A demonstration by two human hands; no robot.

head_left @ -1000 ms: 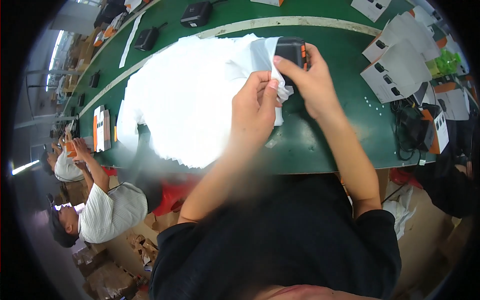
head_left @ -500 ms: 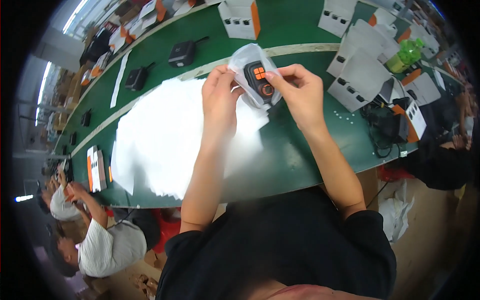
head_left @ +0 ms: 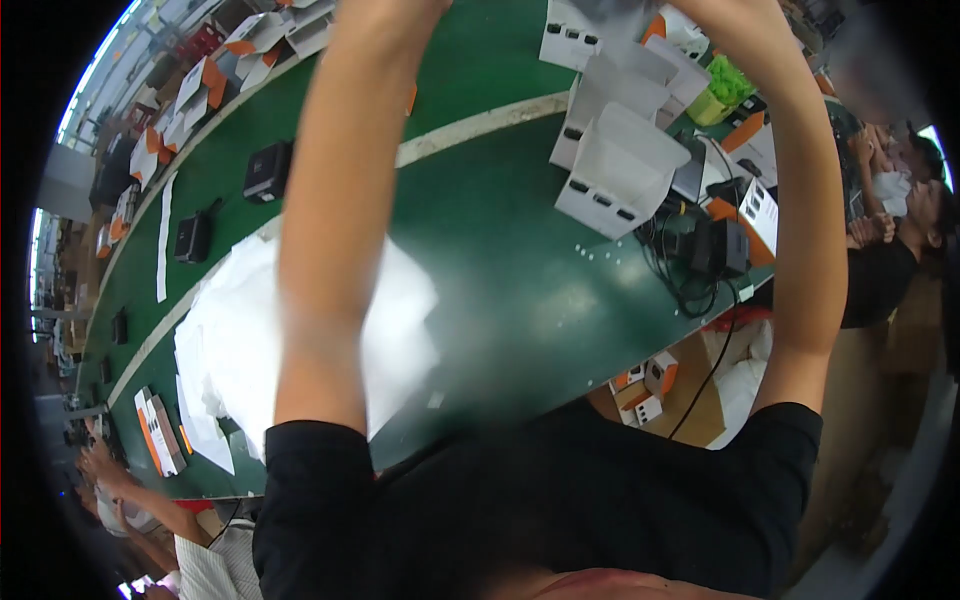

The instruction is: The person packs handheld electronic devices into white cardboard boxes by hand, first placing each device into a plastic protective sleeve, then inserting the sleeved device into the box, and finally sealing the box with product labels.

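Green tabletop point(head_left: 490, 220) crowded at R, hands out of shot

L hand and R hand are past the top edge, so can't tell if either grip is wide, narrow or holding smth. Blurry grey film point(head_left: 612, 10) shows at top edge b/w the arms, by the open boxes point(head_left: 612, 175); contents cut off. Main risk, I'd say: film looks slick, so a loose pinch could drop it. L forearm point(head_left: 335, 220) crosses white pile point(head_left: 230, 320) in view; if it dips, sheets may slide. R forearm point(head_left: 810, 230) looks near adapter point(head_left: 733, 247) & cables point(head_left: 680, 240); snagging the one hanging off the edge could drag stuff down.
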